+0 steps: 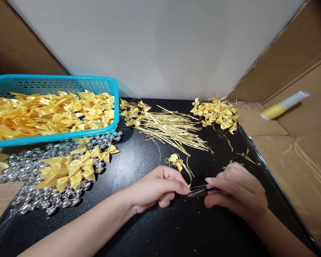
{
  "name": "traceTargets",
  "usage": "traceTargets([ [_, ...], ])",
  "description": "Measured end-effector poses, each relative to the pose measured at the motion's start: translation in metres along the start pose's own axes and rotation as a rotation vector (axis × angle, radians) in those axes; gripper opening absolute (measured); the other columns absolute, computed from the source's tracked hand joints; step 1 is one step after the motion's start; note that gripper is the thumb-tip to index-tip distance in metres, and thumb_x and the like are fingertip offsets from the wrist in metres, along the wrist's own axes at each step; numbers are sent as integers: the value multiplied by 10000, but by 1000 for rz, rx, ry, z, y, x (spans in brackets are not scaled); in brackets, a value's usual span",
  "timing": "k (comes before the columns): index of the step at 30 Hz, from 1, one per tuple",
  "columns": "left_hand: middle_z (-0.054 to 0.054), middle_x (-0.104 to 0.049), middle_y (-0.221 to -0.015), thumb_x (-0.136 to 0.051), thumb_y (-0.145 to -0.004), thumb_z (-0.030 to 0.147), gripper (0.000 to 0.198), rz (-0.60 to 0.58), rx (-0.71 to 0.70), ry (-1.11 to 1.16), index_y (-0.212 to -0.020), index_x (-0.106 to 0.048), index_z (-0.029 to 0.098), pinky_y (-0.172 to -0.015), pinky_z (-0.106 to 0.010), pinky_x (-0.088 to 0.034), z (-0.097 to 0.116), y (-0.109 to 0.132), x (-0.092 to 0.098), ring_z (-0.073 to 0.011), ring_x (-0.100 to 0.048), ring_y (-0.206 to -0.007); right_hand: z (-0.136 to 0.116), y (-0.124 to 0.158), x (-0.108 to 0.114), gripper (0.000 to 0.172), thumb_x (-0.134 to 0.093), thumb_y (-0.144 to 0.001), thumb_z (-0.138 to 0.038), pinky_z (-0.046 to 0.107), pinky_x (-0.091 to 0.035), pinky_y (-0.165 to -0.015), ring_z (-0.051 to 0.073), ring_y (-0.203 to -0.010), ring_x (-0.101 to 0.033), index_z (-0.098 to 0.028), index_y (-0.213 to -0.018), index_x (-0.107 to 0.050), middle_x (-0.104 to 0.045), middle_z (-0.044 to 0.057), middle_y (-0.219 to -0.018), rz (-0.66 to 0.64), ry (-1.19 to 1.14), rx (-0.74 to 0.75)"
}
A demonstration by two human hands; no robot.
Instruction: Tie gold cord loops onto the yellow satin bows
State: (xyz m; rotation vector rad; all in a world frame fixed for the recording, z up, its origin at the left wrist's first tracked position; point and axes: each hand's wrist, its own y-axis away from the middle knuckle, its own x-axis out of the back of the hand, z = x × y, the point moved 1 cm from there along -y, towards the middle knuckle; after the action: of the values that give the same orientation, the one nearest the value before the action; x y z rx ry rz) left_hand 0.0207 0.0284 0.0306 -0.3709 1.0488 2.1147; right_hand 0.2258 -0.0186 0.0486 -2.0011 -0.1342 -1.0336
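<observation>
My left hand [160,187] pinches the gold wire tail of a small yellow ribbon bow [176,160] that rests just beyond its fingers on the black table [155,232]. My right hand [239,191] is closed round small thread snips [200,191]. Their blade tips point left and meet the wire at my left fingertips.
A blue basket [115,107] full of yellow bows stands at the far left. Silver bells [29,178] with loose bows [69,171] lie in front of it. Cut gold wires [173,128] lie mid-table, finished bows [218,112] behind right. A yellow-white tube [285,104] lies on cardboard.
</observation>
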Motion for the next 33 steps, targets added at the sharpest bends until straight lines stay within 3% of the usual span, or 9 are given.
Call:
traceTargets([
  [26, 105, -398, -356, -714, -608, 224, 115, 6, -5, -13, -585, -620, 162, -352, -183, -207, -1, 0, 1, -36, -249, -320, -1, -1, 2, 182, -646, -895, -322, 268, -375, -516, 106, -482, -559, -152, -959, -637, -659, -14, -576, 16, -17, 17],
  [33, 104, -404, -351, -710, -615, 216, 113, 4, -8, -17, -582, -618, 159, -351, -190, -206, -1, 0, 1, -34, -255, -313, 1, 1, 5, 255, -593, -915, -407, 270, -384, -515, 109, -479, -552, -174, -1017, -615, -657, -20, -581, -2, -9, 8],
])
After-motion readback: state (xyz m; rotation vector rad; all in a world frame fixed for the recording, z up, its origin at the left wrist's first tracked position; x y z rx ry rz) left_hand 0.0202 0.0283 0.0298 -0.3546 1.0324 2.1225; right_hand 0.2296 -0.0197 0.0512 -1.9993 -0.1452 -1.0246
